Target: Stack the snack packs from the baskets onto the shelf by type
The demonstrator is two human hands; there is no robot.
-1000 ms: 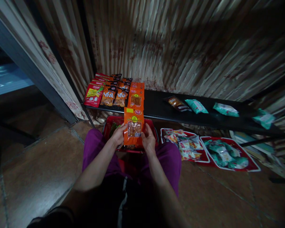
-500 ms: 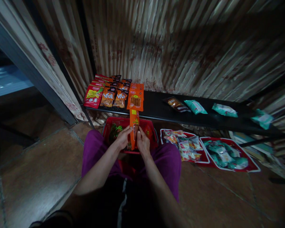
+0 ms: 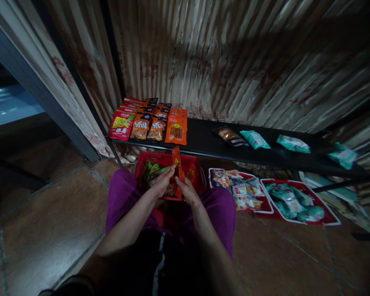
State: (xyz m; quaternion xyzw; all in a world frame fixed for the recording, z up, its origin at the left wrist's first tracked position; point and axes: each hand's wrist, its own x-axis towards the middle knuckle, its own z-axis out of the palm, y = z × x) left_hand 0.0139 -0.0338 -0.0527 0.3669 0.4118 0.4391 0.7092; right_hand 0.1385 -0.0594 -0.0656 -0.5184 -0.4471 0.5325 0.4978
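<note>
Between my two hands an orange snack packet (image 3: pixel 176 156) is held upright, turned nearly edge-on to me. My left hand (image 3: pixel 164 181) presses its left side with fingers straight and together. My right hand (image 3: pixel 186 188) holds the right side, lower down, with thumb and fingers closed on it. Below both hands is a red plastic basket (image 3: pixel 200 174) between my knees, with green packets (image 3: pixel 152 172) at its left and orange packets (image 3: pixel 191 170) at its right. Just beyond the hands, similar orange packets (image 3: pixel 176 129) lie in a row on the black shelf (image 3: pixel 199 139).
Left on the shelf lie red packets (image 3: pixel 121 126) and orange-black packets (image 3: pixel 156 128). Farther right are a brown packet (image 3: pixel 230 135) and several teal packets (image 3: pixel 254 139). On the floor stand a basket of white-orange packets (image 3: pixel 240 191) and a basket of teal packets (image 3: pixel 291 201).
The orange packet has come down slightly towards the basket and turned from face-on to nearly edge-on. My left hand has flattened against it and moved right.
</note>
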